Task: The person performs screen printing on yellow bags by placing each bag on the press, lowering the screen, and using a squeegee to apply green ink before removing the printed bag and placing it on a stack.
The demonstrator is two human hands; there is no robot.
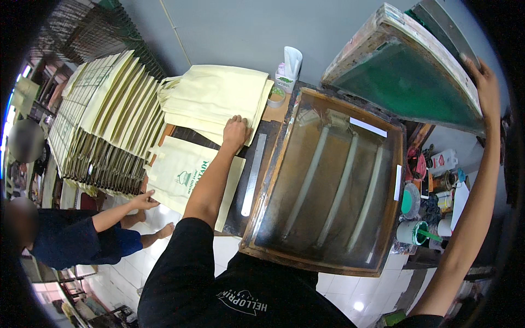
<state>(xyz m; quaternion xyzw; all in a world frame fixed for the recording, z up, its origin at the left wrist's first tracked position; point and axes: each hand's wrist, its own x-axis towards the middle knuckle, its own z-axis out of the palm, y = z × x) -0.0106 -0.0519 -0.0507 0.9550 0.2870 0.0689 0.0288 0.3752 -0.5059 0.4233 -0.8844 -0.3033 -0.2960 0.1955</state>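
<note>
My left hand (pixel 236 131) rests with bent fingers at the near right corner of a stack of pale yellow bags (pixel 219 95), closed on the top bag's edge. Below it, my forearm crosses over a pale bag with a green print (pixel 172 169). A co-worker's hand (pixel 144 201) pinches that bag's left corner. At the far right, my right hand (pixel 484 85) grips the upper edge of a tilted printing screen (pixel 407 76) with green mesh. Beneath the screen lies a wood-framed glass table (pixel 333 186) with several pale tubes inside and white strips on its top.
A wire drying rack (pixel 104 120) full of bags stands at left, beside a co-worker (pixel 76 235). A metal ruler (pixel 254 175) lies between bags and glass table. A tape roll (pixel 276 97) sits by the wall. At right are an ink tub (pixel 410 232) and assorted containers.
</note>
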